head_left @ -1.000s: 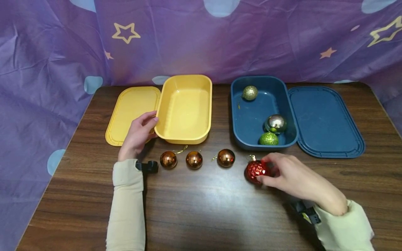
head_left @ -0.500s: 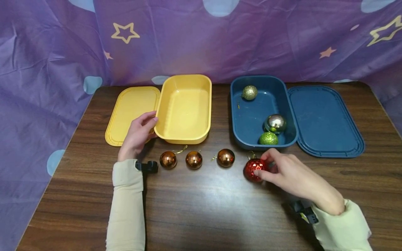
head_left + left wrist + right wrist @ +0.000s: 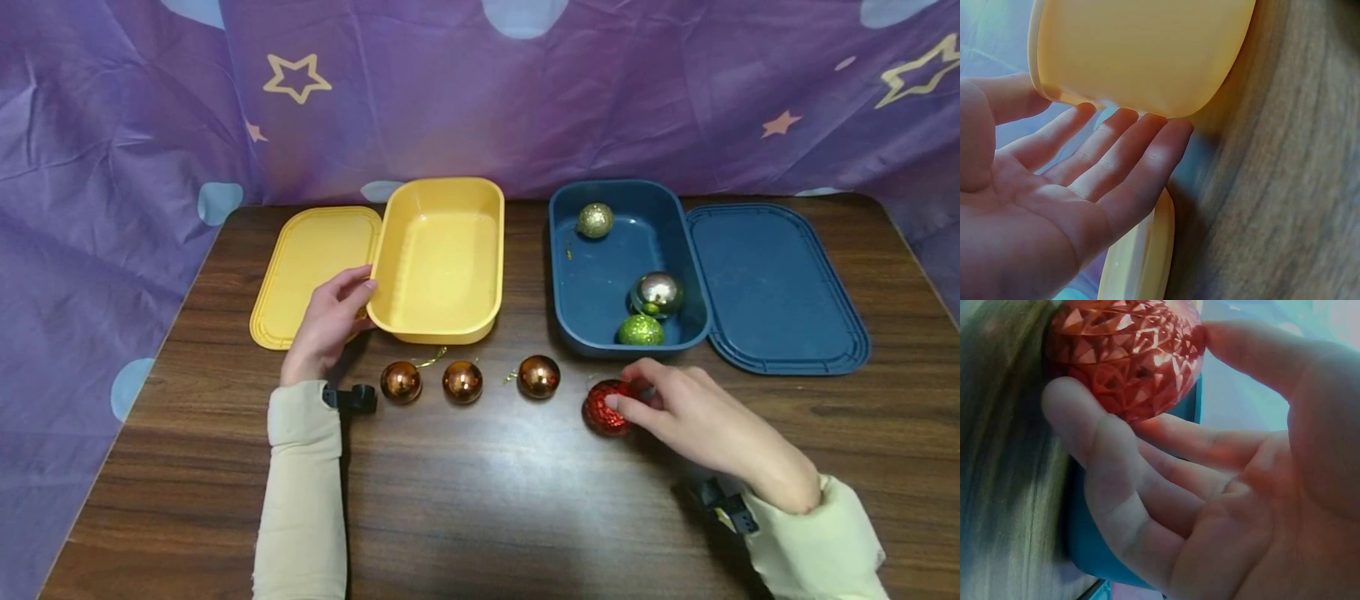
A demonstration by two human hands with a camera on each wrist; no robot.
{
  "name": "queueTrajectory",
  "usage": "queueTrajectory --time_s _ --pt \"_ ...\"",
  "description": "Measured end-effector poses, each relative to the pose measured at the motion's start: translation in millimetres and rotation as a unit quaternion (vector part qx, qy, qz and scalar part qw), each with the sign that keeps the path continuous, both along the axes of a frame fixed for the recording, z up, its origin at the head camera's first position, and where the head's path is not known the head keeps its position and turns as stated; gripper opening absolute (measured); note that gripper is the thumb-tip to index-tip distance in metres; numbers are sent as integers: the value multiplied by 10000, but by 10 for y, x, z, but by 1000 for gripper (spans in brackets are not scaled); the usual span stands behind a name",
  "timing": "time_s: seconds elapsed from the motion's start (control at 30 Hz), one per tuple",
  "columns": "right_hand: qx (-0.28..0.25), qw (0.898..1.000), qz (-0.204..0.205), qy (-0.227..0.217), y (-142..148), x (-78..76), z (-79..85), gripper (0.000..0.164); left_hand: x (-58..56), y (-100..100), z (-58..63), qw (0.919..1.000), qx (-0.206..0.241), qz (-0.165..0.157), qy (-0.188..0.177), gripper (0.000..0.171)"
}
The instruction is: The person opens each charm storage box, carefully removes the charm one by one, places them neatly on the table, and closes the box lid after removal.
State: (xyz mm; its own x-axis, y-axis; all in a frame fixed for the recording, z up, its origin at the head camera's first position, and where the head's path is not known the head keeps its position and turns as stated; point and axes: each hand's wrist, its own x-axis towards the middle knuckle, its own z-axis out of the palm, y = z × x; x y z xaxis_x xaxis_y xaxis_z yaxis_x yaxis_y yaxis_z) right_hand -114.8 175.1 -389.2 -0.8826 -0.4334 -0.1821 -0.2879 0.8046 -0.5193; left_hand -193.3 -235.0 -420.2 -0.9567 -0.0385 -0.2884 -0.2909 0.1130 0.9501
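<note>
My right hand (image 3: 693,408) holds a red faceted Christmas bauble (image 3: 1125,359) between thumb and fingers, close over the table in front of the blue box. The bauble's cap is hidden in the head view. My left hand (image 3: 327,321) touches the near left side of the yellow box (image 3: 433,337), its fingertips (image 3: 1169,134) laid straight against the outer wall and the thumb at the rim. Between the hands, three shiny copper baubles (image 3: 401,382) with gold strings lie in a row on the table.
The blue box (image 3: 600,275) contains a gold glitter bauble (image 3: 596,221), a silver one (image 3: 660,293) and a green glitter one (image 3: 641,330). A yellow lid (image 3: 315,267) lies left of the boxes, a blue lid (image 3: 780,287) right. A purple cloth (image 3: 420,100) hangs behind the table.
The red bauble has turned in my right hand, its gold cap tipping out of sight, and has shifted slightly left. My left hand has stayed at the yellow box.
</note>
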Motion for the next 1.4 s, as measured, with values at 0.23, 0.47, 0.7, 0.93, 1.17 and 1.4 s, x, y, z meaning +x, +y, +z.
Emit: queueTrajectory --time_s 0.23,0.47,0.7,0.93,1.17,1.4 --pt "-31 9998 15 -178 -21 8 6 54 1 4 4 10000 25 10 -6 48" --pt "6 9999 102 33 -21 27 -1 54 -1 7 -9 9999 104 55 47 48" --pt "0 9998 172 60 -7 14 1 55 6 13 -6 9999 119 60 71 47" --pt "-1 9995 236 216 21 32 2 54 9 16 -10 9999 94 63 74 48" --pt "42 9991 266 334 49 30 6 52 7 21 -10 9999 87 56 94 47" --pt "84 9993 246 273 92 28 28 53 7 17 -10 10000 21 54 80 47"
